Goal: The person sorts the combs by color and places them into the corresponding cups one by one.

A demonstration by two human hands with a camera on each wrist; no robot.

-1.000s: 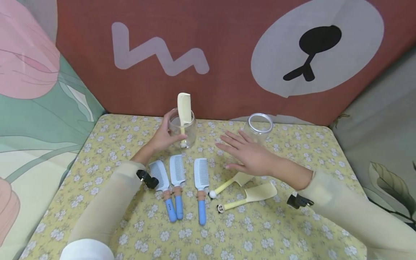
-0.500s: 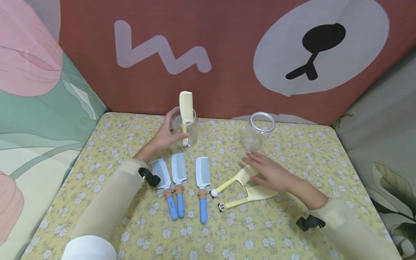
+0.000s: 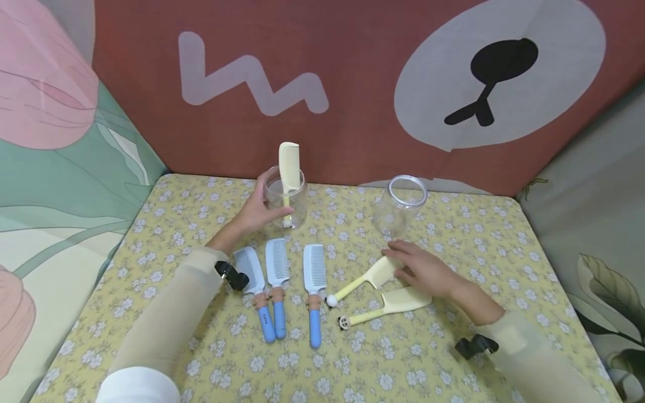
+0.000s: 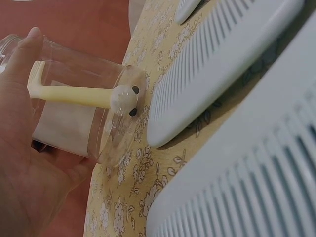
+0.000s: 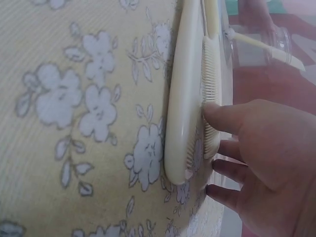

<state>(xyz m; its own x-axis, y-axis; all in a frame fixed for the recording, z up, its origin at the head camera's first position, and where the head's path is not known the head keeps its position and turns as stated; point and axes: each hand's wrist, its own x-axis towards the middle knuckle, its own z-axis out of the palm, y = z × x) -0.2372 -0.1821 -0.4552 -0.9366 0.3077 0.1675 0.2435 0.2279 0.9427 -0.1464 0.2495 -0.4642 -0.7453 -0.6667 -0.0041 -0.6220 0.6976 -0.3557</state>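
- From here I see my left hand (image 3: 254,214) curled round the left jar (image 3: 299,208), thumb across its front
- A standing comb (image 3: 289,165), cream, is inside that jar, handle down, head rising above the rim
- My right hand (image 3: 422,273) is partly closed, with the head of the upper comb (image 3: 379,273) between thumb and forefinger; I can't tell how firm the hold is
- That comb lies on the flowered worktop (image 3: 211,366), white knob toward the middle
- The lower comb (image 3: 405,300), also cream, lies just beside it, panda face at the handle end
- Beyond the right hand I have the right jar (image 3: 390,217), upright
- Three blue combs (image 3: 314,268) lie between the forearms, two close together, one apart
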